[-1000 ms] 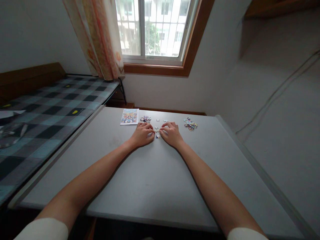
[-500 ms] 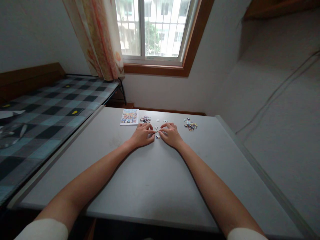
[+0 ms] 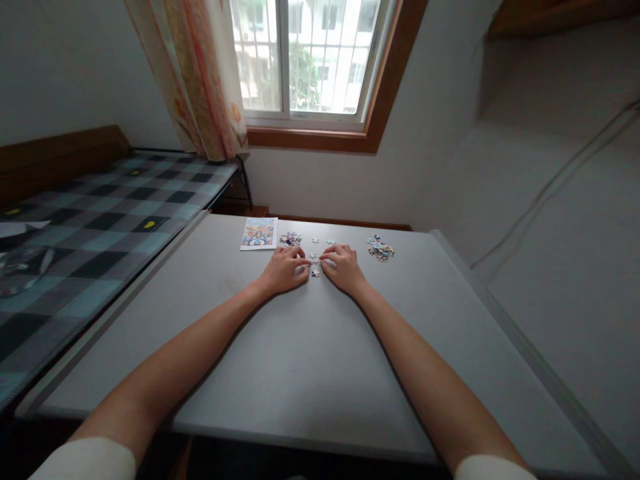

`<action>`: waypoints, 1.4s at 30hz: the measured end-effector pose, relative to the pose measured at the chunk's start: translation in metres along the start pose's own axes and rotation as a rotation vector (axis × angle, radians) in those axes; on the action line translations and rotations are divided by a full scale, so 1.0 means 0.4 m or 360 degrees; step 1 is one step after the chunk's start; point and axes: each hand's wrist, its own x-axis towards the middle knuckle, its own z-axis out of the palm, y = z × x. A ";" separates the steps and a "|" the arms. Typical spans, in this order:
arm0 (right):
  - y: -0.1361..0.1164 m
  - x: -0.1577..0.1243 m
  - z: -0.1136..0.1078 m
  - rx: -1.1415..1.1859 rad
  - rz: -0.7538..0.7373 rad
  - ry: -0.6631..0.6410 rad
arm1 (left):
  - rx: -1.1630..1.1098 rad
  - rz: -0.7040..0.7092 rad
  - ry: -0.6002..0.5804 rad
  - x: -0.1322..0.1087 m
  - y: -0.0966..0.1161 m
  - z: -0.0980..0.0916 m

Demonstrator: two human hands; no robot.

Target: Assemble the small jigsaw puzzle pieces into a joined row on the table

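Observation:
My left hand (image 3: pixel 286 269) rests on the table with its fingertips closed at the left edge of a small jigsaw piece (image 3: pixel 315 262). From the other side, my right hand (image 3: pixel 342 267) is curled, finger and thumb pinched at that piece's right edge. Fingers partly cover the piece. One pale jigsaw piece lies just beyond it, and a darker jigsaw piece (image 3: pixel 315 273) lies just nearer to me. Farther back are two loose spots of pieces, a single piece (image 3: pixel 315 241) and a light blue piece (image 3: pixel 331 242).
A pile of jigsaw pieces (image 3: pixel 291 238) sits behind my left hand, beside a printed picture sheet (image 3: pixel 259 234). Another pile (image 3: pixel 381 250) lies to the right. The white table (image 3: pixel 300 373) stands between a checked bed (image 3: pixel 115 230) and the right wall, below a window.
My right fingertips have shifted slightly right, so a little more of the middle piece shows. My left hand has stayed almost still.

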 end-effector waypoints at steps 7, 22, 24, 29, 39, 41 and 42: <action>-0.007 0.020 -0.022 -0.0021 0.0060 -0.0090 | -0.0003 0.0049 -0.0029 0.000 -0.002 0.000; -0.047 0.162 -0.070 -0.0304 0.0160 -0.0893 | -0.0031 0.0030 -0.0036 0.003 -0.004 0.004; -0.050 0.168 -0.066 -0.0284 0.0174 -0.0906 | -0.0028 0.0045 -0.0034 0.004 -0.004 0.003; -0.034 0.163 -0.053 -0.0159 0.0219 -0.0894 | -0.0032 0.0051 -0.0029 0.003 -0.003 0.003; -0.016 0.147 -0.045 -0.0012 0.0209 -0.0865 | -0.0047 0.0035 -0.0057 0.001 -0.007 0.004; -0.015 0.144 -0.044 0.0015 0.0215 -0.0856 | -0.0044 0.0039 -0.0051 0.000 -0.011 0.007; -0.015 0.143 -0.043 0.0023 0.0216 -0.0845 | -0.0045 0.0041 -0.0050 0.000 -0.013 0.009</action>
